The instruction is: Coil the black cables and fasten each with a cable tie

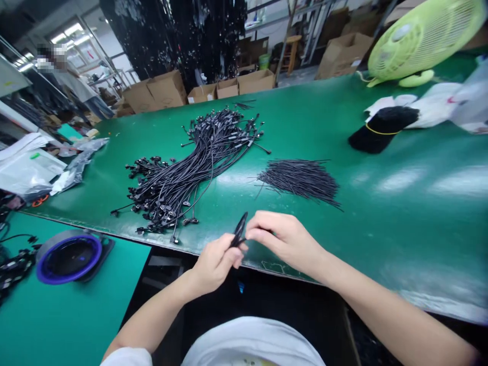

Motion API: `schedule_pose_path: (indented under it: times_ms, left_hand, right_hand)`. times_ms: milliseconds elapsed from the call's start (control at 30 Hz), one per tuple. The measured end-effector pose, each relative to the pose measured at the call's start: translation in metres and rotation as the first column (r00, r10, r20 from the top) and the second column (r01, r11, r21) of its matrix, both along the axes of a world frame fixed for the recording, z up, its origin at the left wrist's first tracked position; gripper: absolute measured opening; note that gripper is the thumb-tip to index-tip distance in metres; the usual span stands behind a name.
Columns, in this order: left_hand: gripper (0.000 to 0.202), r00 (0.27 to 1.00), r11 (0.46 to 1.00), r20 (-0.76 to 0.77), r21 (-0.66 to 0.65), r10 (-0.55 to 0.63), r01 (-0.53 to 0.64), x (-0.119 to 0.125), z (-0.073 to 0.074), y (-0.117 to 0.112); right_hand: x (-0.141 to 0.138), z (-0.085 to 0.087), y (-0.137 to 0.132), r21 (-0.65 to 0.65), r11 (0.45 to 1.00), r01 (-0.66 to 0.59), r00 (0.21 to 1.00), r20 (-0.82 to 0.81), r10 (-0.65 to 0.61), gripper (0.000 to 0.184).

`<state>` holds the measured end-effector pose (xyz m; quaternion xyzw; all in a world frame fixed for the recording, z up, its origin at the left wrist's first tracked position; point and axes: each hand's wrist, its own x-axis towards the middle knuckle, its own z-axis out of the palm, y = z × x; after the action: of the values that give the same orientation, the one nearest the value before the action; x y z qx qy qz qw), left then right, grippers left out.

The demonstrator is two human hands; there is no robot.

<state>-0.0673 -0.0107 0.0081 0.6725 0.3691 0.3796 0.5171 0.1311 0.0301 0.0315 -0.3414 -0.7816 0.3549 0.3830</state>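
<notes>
Close to the table's front edge, my left hand (217, 262) is closed around a black cable (239, 231) folded into a small bundle, its upper loop sticking up past the fingers. Beside it, my right hand (285, 241) is in a pinch at the bundle's right side; whatever lies between thumb and forefinger is too small to make out. Beyond my hands spreads a heap of black cables (190, 168) with connectors at their ends. Right of that heap lies a flat pile of thin black ties (301, 178), like twist ties.
On the green table (381, 229), a black bundle with a yellow band (381, 129) lies by white plastic bags (438, 104) and a green fan (419, 43). A purple-rimmed round object (68, 256) is at lower left. Cardboard boxes (163, 91) and a person (76, 84) are beyond.
</notes>
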Motion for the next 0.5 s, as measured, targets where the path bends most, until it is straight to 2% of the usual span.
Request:
schedule_pose_path:
  times_ms: [33, 100, 133, 167, 233, 333, 433, 500]
  left_hand:
    - [0.027, 0.993, 0.997, 0.115, -0.065, 0.040, -0.033, 0.001, 0.000, 0.002]
    - [0.027, 0.934, 0.979, 0.338, -0.198, 0.112, -0.046, 0.004, 0.002, 0.008]
    - [0.028, 0.901, 0.967, 0.413, -0.255, 0.132, -0.025, 0.006, 0.002, 0.011]
    - [0.030, 0.878, 0.951, 0.457, -0.309, 0.145, 0.003, 0.009, 0.003, 0.013]
    - [0.036, 0.859, 0.911, 0.474, -0.412, 0.194, 0.021, 0.016, 0.001, 0.015]
    - [0.044, 0.833, 0.868, 0.453, -0.492, 0.318, -0.064, 0.026, -0.010, 0.011]
    - [0.045, 0.826, 0.860, 0.426, -0.494, 0.368, -0.128, 0.026, -0.022, 0.007]
    - [0.045, 0.899, 0.888, 0.346, -0.450, 0.270, -0.094, 0.023, -0.026, 0.005]
  right_hand:
    - [-0.003, -0.007, 0.003, -0.046, 0.996, 0.074, 0.990, -0.115, -0.079, 0.022]
    - [-0.013, -0.024, 0.006, -0.208, 0.968, 0.141, 0.936, -0.291, -0.199, 0.045]
    - [-0.019, -0.034, 0.006, -0.317, 0.940, 0.125, 0.912, -0.337, -0.235, 0.046]
    - [-0.025, -0.042, 0.005, -0.419, 0.903, 0.094, 0.891, -0.369, -0.264, 0.039]
    - [-0.035, -0.054, 0.001, -0.552, 0.832, 0.058, 0.839, -0.424, -0.341, 0.027]
    - [-0.042, -0.060, -0.002, -0.616, 0.786, 0.051, 0.764, -0.483, -0.428, 0.030]
    - [-0.041, -0.055, -0.004, -0.651, 0.757, -0.050, 0.812, -0.467, -0.349, 0.034]
    - [-0.040, -0.050, -0.007, -0.563, 0.825, 0.055, 0.838, -0.422, -0.345, 0.038]
